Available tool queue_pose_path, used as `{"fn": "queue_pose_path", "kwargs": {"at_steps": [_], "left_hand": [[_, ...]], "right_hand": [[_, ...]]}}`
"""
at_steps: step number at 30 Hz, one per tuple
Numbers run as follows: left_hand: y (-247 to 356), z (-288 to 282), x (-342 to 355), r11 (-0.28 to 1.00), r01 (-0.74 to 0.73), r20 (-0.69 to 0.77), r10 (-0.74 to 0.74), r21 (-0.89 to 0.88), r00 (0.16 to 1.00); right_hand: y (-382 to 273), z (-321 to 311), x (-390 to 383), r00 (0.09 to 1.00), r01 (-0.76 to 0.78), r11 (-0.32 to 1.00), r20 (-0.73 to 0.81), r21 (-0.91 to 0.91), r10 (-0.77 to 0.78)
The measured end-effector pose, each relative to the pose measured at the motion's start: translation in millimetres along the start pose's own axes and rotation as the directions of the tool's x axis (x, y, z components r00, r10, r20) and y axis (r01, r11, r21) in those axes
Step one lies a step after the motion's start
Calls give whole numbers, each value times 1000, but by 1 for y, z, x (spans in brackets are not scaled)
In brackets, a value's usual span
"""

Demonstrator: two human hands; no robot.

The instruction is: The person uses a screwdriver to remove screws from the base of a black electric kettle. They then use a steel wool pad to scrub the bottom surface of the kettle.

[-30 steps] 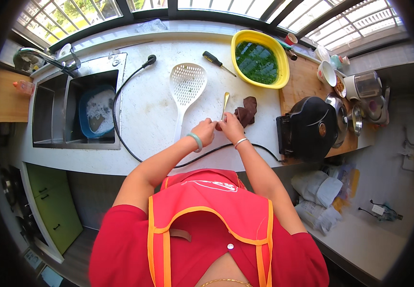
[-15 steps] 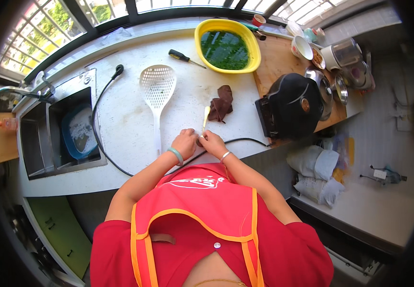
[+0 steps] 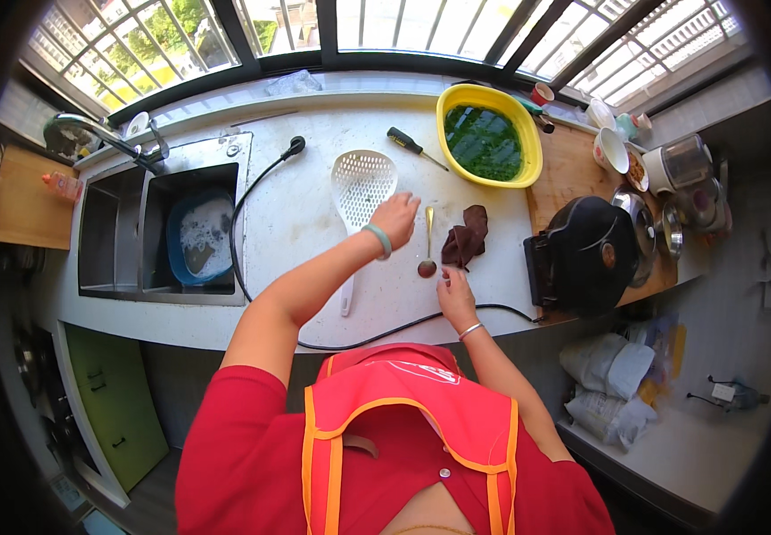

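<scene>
A spoon (image 3: 430, 234) with a pale golden handle lies on the white worktop (image 3: 305, 259), its bowl toward me. My left hand (image 3: 396, 220) hovers above and left of the spoon, by the right edge of a white slotted skimmer (image 3: 363, 183), fingers loosely stretched and holding nothing visible. Close to the spoon's bowl is my right hand (image 3: 455, 294), fingers loosely bent and apart, just below a crumpled dark brown cloth (image 3: 467, 236). Whether it touches the cloth is unclear. A screwdriver (image 3: 417, 148) with a dark handle lies farther back.
Greens soak in a yellow basin (image 3: 534, 160) at the back. A black electric appliance (image 3: 586, 254) stands right, near bowls (image 3: 611, 150). A black power cord (image 3: 237, 234) loops along the front edge. At left, a steel sink (image 3: 111, 234) holds a blue basin (image 3: 174, 241).
Both hands have let go of the spoon, which now lies on the worktop. My left hand has lifted away toward the skimmer; my right hand has drawn toward the cloth. The view has shifted.
</scene>
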State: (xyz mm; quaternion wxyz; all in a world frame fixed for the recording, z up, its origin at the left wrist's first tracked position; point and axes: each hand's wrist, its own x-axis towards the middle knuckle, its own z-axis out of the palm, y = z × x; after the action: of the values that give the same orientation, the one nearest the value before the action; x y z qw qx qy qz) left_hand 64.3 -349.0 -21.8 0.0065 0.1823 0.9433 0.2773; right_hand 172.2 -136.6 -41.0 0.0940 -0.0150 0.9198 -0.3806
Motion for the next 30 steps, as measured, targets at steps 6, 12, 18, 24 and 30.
{"fn": "queue_pose_path", "kwargs": {"at_steps": [6,12,18,24,30], "left_hand": [[-44,-14,112,951,21,46,-36,308,998],[-80,2,143,850,53,116,-132,525,984],[-84,-11,125,810,-63,22,62,584,998],[-14,-42,60,961,-113,53,103,253,993],[111,42,-30,877,-19,58,53,-480,997]], "right_hand": [[34,-10,-52,998,51,967,-6,-250,-54],[24,-13,-81,997,-30,971,-70,-236,13],[29,-8,-75,991,-54,977,-130,-208,27],[23,-22,-48,947,-263,868,-59,421,315],[-20,-64,-35,929,-252,552,39,795,369]]}}
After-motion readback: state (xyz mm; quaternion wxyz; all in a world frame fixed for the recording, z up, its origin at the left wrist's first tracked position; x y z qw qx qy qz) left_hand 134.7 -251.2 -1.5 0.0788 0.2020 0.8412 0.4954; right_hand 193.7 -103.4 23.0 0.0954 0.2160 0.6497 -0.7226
